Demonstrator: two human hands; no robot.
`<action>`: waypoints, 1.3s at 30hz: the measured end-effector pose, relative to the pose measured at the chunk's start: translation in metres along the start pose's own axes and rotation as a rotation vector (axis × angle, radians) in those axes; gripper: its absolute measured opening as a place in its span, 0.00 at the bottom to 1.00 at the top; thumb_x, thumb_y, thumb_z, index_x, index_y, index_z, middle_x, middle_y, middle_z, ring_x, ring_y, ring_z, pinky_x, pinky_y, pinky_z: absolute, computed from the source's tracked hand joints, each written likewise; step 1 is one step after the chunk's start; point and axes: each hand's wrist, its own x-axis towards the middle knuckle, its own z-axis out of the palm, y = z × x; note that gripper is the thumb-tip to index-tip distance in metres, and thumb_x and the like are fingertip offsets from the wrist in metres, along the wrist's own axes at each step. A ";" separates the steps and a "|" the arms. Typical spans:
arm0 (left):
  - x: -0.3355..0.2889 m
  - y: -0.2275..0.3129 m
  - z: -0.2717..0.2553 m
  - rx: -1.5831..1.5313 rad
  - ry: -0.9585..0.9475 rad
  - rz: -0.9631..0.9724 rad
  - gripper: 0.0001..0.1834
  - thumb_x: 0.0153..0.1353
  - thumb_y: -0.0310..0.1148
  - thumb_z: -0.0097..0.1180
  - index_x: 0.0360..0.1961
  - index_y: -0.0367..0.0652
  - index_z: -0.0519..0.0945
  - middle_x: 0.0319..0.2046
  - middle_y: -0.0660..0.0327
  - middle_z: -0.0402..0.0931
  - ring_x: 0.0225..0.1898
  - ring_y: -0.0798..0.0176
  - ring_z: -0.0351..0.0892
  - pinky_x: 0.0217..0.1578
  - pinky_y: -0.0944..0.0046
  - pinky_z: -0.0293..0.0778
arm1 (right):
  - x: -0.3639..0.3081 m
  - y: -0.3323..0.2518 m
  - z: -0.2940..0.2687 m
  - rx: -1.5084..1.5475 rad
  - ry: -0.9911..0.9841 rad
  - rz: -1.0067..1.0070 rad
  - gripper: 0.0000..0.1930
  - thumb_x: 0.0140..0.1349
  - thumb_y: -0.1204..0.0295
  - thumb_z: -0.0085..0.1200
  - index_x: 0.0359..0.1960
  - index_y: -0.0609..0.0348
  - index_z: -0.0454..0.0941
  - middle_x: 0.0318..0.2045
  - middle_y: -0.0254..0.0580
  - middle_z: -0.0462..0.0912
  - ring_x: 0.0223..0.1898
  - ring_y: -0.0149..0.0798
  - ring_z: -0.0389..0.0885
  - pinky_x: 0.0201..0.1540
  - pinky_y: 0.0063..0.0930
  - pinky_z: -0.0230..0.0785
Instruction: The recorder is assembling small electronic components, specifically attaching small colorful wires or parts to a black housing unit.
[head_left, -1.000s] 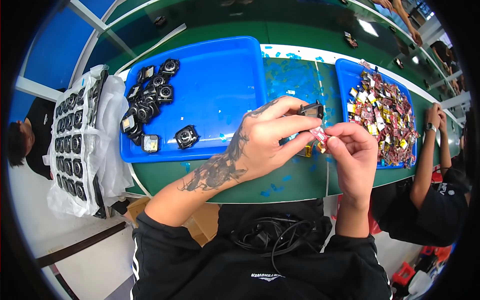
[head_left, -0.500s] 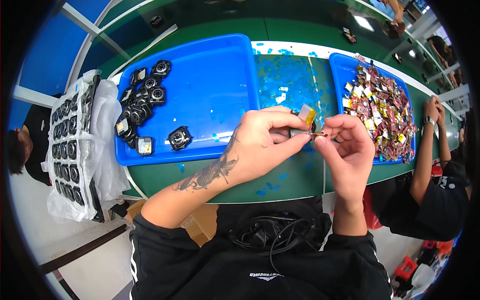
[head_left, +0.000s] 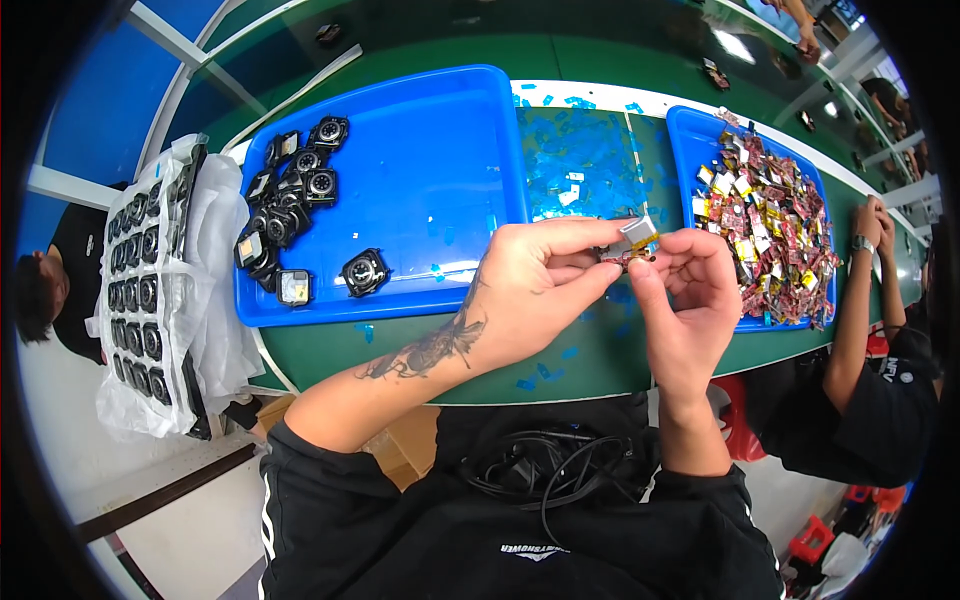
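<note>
My left hand pinches a small circuit board with a silver battery cell and yellow tape. The cell tilts up above the fingertips. Closed on the other side of the same board is my right hand, thumb and forefinger at its dark, reddish edge. Fingers hide much of the board. To the left, a large blue tray holds several black watch cases, with one case lying apart. A smaller blue tray on the right carries a heap of similar circuit boards.
Blue film scraps litter the green table between the trays. At far left stands a stack of white packing trays holding watch cases. A conveyor runs behind. A co-worker's arms are at right.
The battery cell has tipped, now showing its silver face where yellow tape showed before. Both hands stay close together around the board. The view has shifted slightly.
</note>
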 end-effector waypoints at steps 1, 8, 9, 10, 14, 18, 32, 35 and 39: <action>0.000 0.000 0.001 0.000 0.000 0.000 0.17 0.59 0.15 0.56 0.51 0.28 0.77 0.48 0.54 0.77 0.49 0.65 0.79 0.49 0.69 0.78 | 0.001 0.000 0.001 0.000 0.000 0.000 0.16 0.56 0.84 0.62 0.45 0.66 0.72 0.34 0.34 0.77 0.35 0.22 0.75 0.36 0.15 0.70; -0.002 -0.009 -0.002 -0.005 0.051 0.106 0.25 0.60 0.14 0.52 0.60 0.35 0.72 0.54 0.54 0.75 0.48 0.68 0.78 0.47 0.71 0.77 | 0.003 0.002 0.016 -0.148 -0.047 0.033 0.21 0.57 0.85 0.58 0.53 0.63 0.71 0.39 0.36 0.75 0.37 0.24 0.75 0.35 0.15 0.74; -0.004 -0.008 -0.002 0.007 0.088 0.119 0.28 0.60 0.15 0.51 0.63 0.37 0.68 0.54 0.54 0.75 0.47 0.69 0.78 0.47 0.70 0.77 | 0.003 0.000 0.021 -0.207 -0.070 0.001 0.21 0.57 0.85 0.57 0.54 0.63 0.71 0.39 0.36 0.75 0.37 0.24 0.75 0.36 0.16 0.74; -0.004 -0.006 -0.002 0.013 0.116 0.125 0.28 0.60 0.15 0.51 0.63 0.37 0.68 0.54 0.54 0.75 0.47 0.69 0.78 0.47 0.70 0.77 | 0.004 -0.003 0.024 -0.243 -0.071 -0.016 0.21 0.58 0.85 0.56 0.54 0.63 0.70 0.39 0.36 0.75 0.37 0.25 0.75 0.36 0.16 0.74; 0.001 0.002 -0.002 0.023 0.124 0.088 0.34 0.61 0.19 0.53 0.68 0.43 0.58 0.53 0.49 0.73 0.48 0.69 0.77 0.46 0.68 0.76 | 0.022 -0.013 0.020 -0.161 -0.109 0.013 0.22 0.60 0.85 0.53 0.56 0.64 0.68 0.38 0.38 0.77 0.39 0.27 0.78 0.37 0.17 0.73; -0.014 0.045 -0.040 0.867 0.050 0.360 0.28 0.59 0.33 0.61 0.60 0.44 0.68 0.50 0.48 0.73 0.44 0.51 0.80 0.46 0.57 0.76 | 0.108 -0.010 0.015 -0.249 -0.404 0.020 0.20 0.60 0.81 0.53 0.55 0.63 0.68 0.27 0.37 0.82 0.27 0.23 0.75 0.29 0.16 0.64; -0.077 0.055 -0.114 1.751 0.198 -0.048 0.19 0.47 0.39 0.66 0.38 0.40 0.79 0.36 0.52 0.79 0.40 0.47 0.80 0.42 0.52 0.76 | 0.272 0.094 0.044 -0.817 -0.231 0.158 0.30 0.43 0.63 0.74 0.46 0.66 0.76 0.40 0.49 0.81 0.43 0.44 0.80 0.47 0.33 0.71; -0.060 0.062 -0.114 1.733 0.218 -0.169 0.19 0.46 0.39 0.64 0.37 0.39 0.81 0.37 0.51 0.80 0.40 0.48 0.80 0.43 0.53 0.76 | 0.279 0.095 0.018 -0.831 -0.128 0.078 0.36 0.49 0.60 0.69 0.56 0.65 0.69 0.45 0.58 0.80 0.51 0.53 0.79 0.54 0.39 0.70; -0.043 0.067 -0.124 1.355 0.247 -0.096 0.18 0.45 0.34 0.66 0.37 0.36 0.81 0.33 0.54 0.79 0.33 0.59 0.81 0.38 0.61 0.77 | 0.273 0.062 -0.030 -0.847 -0.135 -0.093 0.29 0.53 0.62 0.64 0.55 0.63 0.72 0.42 0.55 0.82 0.45 0.50 0.81 0.49 0.39 0.73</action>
